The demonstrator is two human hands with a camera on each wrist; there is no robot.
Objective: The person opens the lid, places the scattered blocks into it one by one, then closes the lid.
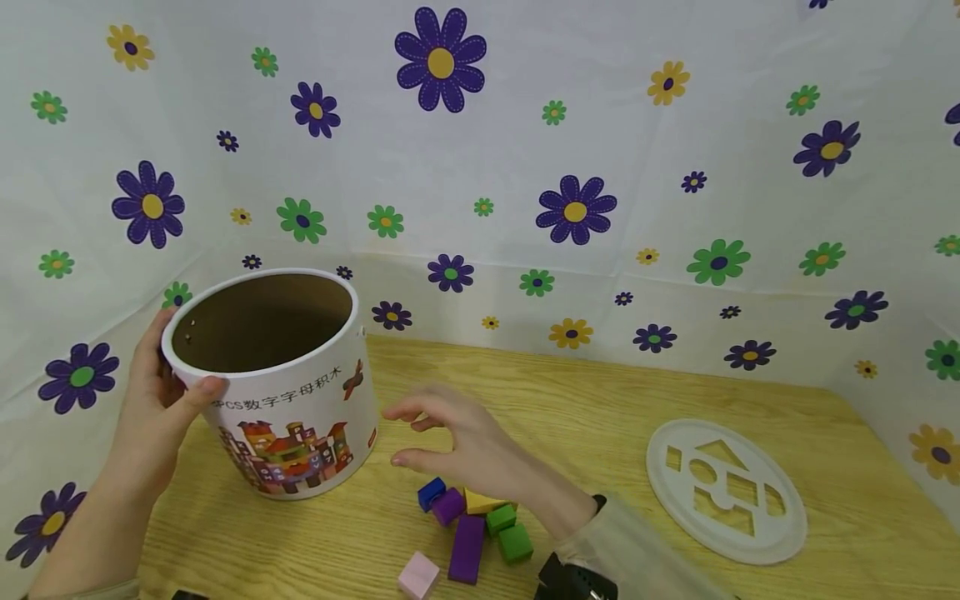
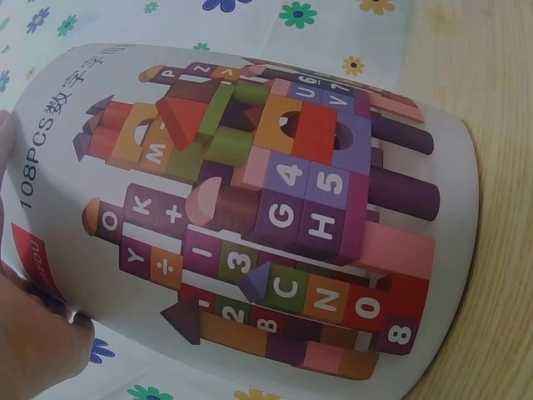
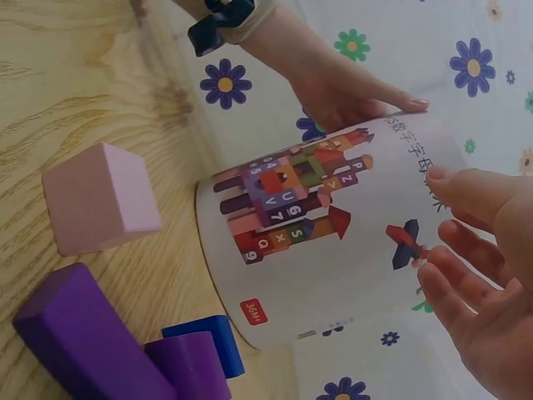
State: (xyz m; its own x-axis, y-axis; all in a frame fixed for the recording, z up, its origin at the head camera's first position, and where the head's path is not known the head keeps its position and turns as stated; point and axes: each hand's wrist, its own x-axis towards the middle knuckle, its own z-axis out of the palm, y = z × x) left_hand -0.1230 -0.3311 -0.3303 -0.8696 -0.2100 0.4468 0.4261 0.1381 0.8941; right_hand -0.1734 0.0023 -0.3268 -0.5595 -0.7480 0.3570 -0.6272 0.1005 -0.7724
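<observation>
A white cylindrical toy-block bucket (image 1: 300,433), printed with a picture of a block castle, stands at the left of the table with its open top showing a dark inside. My left hand (image 1: 153,408) holds it at the left side near the rim, thumb on the front and fingers round the outer wall. Just right of the bucket, my right hand (image 1: 457,442) hovers with fingers relaxed and apart, nothing in them. Below that hand lie several wooden blocks: a pink cube (image 1: 418,575), a long purple block (image 1: 467,548), a purple cylinder (image 1: 448,506), a blue block (image 1: 431,493) and green blocks (image 1: 514,543).
A yellow block (image 1: 482,502) lies partly behind the right wrist. On the right of the table is a round white lid (image 1: 660,500) with shaped cut-outs. A white flower-patterned cloth (image 1: 495,150) hangs behind and beside the wood-grain table (image 1: 585,400).
</observation>
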